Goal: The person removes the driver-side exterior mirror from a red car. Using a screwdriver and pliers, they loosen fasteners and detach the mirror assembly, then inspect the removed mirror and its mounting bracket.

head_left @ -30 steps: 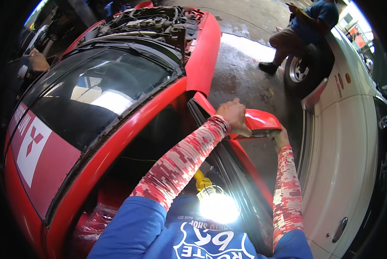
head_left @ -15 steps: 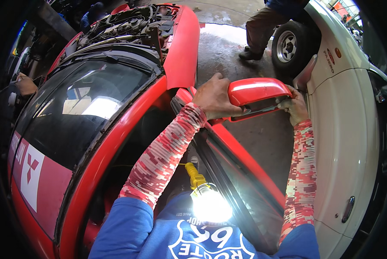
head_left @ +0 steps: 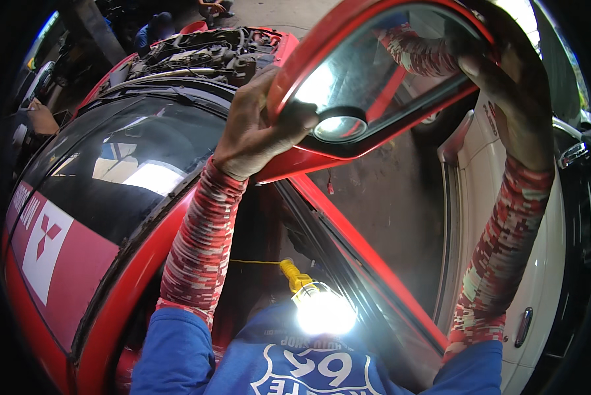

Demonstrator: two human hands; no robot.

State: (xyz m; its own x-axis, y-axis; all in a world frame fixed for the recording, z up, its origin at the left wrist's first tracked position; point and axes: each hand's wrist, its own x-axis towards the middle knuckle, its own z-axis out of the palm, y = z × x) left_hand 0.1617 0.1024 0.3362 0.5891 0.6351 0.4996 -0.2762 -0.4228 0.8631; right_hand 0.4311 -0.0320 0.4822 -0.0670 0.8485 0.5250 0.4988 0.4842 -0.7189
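A red car side mirror is held up close in front of me, its glass tilted toward me. My left hand is closed round its left end, the thumb beside a small round stick-on mirror in the glass's lower corner. My right hand grips the right end, with its thumb at the edge of the glass. The mirror's lower left part overlaps the red car door; whether they touch, I cannot tell. A lit work lamp with a yellow handle hangs at my chest.
The red car stands on my left, its engine bay uncovered. A pale vehicle is close on my right, with a strip of floor between. A person is beyond the engine bay.
Both hands have brought the mirror up and closer to me. Its glass now faces me, where its red shell showed before. The person by the wheel is now hidden from sight.
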